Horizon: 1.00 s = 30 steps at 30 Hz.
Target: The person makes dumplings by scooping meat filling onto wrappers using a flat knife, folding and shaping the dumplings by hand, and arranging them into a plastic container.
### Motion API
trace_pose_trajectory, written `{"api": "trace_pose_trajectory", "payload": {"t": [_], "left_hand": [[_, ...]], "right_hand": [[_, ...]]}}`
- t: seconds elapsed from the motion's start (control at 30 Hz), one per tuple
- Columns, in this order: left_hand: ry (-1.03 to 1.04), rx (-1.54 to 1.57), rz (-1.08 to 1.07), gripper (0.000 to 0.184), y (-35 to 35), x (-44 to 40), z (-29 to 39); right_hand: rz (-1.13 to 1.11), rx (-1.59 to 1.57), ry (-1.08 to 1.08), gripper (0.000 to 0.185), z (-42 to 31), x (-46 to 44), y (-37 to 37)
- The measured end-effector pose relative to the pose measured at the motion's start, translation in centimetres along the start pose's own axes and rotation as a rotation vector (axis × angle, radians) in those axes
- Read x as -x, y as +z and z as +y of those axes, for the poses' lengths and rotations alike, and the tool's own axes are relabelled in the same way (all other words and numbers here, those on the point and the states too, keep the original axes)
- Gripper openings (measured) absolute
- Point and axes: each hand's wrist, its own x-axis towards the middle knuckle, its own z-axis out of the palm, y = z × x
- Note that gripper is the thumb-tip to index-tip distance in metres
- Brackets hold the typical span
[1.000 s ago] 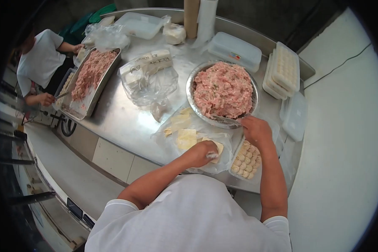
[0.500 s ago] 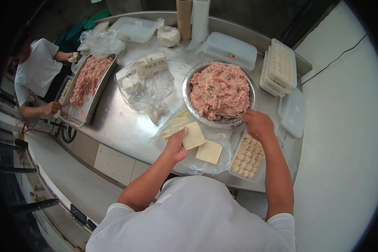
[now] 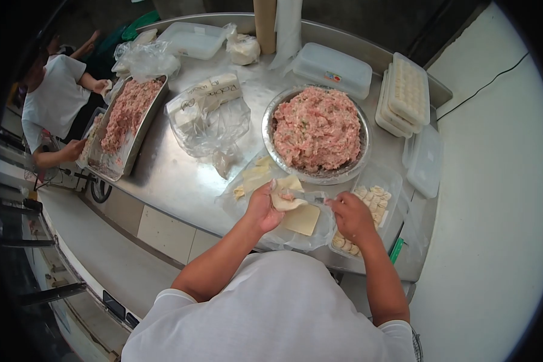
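My left hand (image 3: 263, 208) is closed on a square dough wrapper (image 3: 288, 201), which bends in the fingers over the plastic sheet. A small lump of pink minced meat (image 3: 287, 195) lies on it. My right hand (image 3: 351, 215) grips a flat metal spreader (image 3: 311, 197) whose blade reaches over the wrapper, touching or nearly touching the meat. Below the left hand, another square stack of wrappers (image 3: 303, 221) rests on the sheet. Beyond both hands stands a metal bowl (image 3: 268, 134) heaped with minced meat (image 3: 317, 128). Partly behind my right hand is a plastic container (image 3: 387, 178) of folded dumplings (image 3: 374, 200).
A wrapped package (image 3: 206, 99) lies mid-table. Lidded containers (image 3: 407, 93) are stacked at right, near a clear lid (image 3: 425, 163) and a green handle (image 3: 396, 250). At left, a co-worker (image 3: 57, 99) works beside a metal tray (image 3: 140, 136) of meat; another person is partly visible behind.
My right hand has moved from the bowl's near edge down to the wrapper, bringing the spreader with meat. My left hand has shifted slightly right and the wrapper now bends.
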Motion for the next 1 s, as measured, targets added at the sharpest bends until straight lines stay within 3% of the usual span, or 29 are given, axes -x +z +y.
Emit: {"api": "trace_pose_trajectory", "payload": {"t": [0.07, 0.17, 0.27, 0.33, 0.43, 0.57, 0.63, 0.67, 0.73, 0.77, 0.8, 0.87, 1.0], "left_hand": [[-0.015, -0.048, -0.04, 0.041, -0.9, 0.1, -0.2], [0.053, -0.012, 0.09, 0.04, 0.5, 1.7, -0.5], [0.178, -0.029, 0.177, 0.032, 1.1, 2.1, -0.2], [0.155, -0.149, 0.102, 0.039, 0.9, 2.1, 0.0], [0.138, -0.085, -0.038, 0.038, 2.2, 2.1, -0.7], [0.188, -0.153, -0.054, 0.039, 5.1, 4.8, -0.1], [0.163, -0.055, -0.312, 0.036, 8.0, 7.7, 0.5], [0.179, -0.069, -0.312, 0.036, 7.3, 7.2, 0.9], [0.123, -0.289, -0.377, 0.035, 4.5, 4.9, 1.4], [0.24, -0.653, -0.214, 0.042, 3.9, 4.5, 0.5], [0.25, -0.659, -0.214, 0.042, 4.4, 4.9, 0.6], [0.502, -1.365, -0.182, 0.047, 5.3, 6.0, 0.4], [0.616, -1.568, -0.17, 0.042, 6.7, 5.6, 0.3]], "right_hand": [[-0.011, -0.003, 0.0, 0.025, -0.2, 1.1, 0.5], [-0.083, 0.12, 0.085, 0.026, -1.9, 1.7, -1.7], [0.025, 0.167, 0.172, 0.027, -3.3, 2.1, -3.1], [0.152, -0.158, 0.158, 0.028, -3.7, 2.3, -2.6], [0.144, -0.078, 0.105, 0.028, -3.5, 2.2, 0.7], [0.154, -0.046, 0.098, 0.028, -4.0, 2.2, -0.1], [0.25, -0.208, 0.132, 0.028, -5.0, 1.9, -2.1], [0.26, -0.221, 0.119, 0.028, -5.4, 1.8, -2.8], [0.28, -0.314, 0.162, 0.028, -6.0, 1.9, -3.7], [0.265, -0.332, 0.164, 0.028, -6.1, 2.1, -3.8], [0.271, -0.337, 0.155, 0.028, -6.1, 2.1, -3.5], [0.217, -0.335, 0.193, 0.028, -6.2, 2.6, -3.0], [0.214, -0.3, 0.174, 0.029, -6.1, 3.2, -3.6]]}}
